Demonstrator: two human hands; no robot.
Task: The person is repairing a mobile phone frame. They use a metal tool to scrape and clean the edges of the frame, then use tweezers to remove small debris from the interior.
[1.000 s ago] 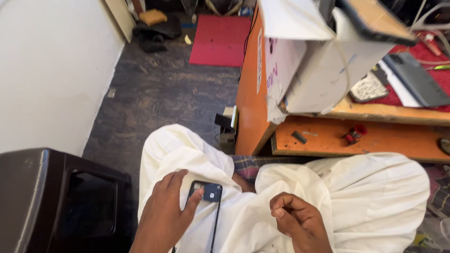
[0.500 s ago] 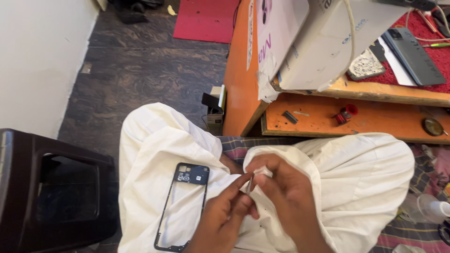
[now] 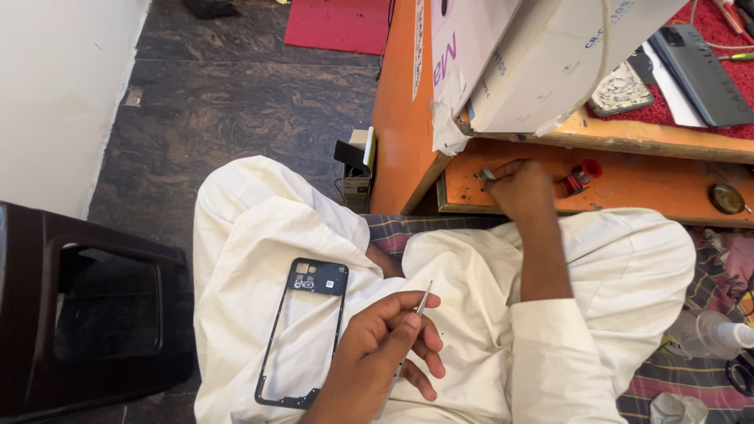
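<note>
Left hand (image 3: 389,341) closed on slim metal tweezers (image 3: 422,302), tips poking up past the fingertips, held pen-fashion over the lap. Just left of that grip, lying flat on the white-clothed thigh: a black phone middle frame (image 3: 302,334), hollow, camera cut-outs at its far end. Likely very light and thin-walled, stiff only along the rails, prone to twist or snap if pinched mid-span; best taken by a corner or the thicker camera end, and apt to slide off the sloping cloth. Right hand (image 3: 514,188) stretched forward to the orange lower shelf (image 3: 644,184), fingers curled around a small pale part (image 3: 485,174) at the shelf's near edge; too small to tell what, and whether firmly pinched or merely touched cannot be told. Right of that hand, a small red-capped bottle (image 3: 580,174), contents not visible. Further right, a round dark tin (image 3: 726,198). Above, a white cardboard box (image 3: 542,55), inside hidden. Low to the far right, a clear plastic bottle (image 3: 711,334), seemingly near empty.
</note>
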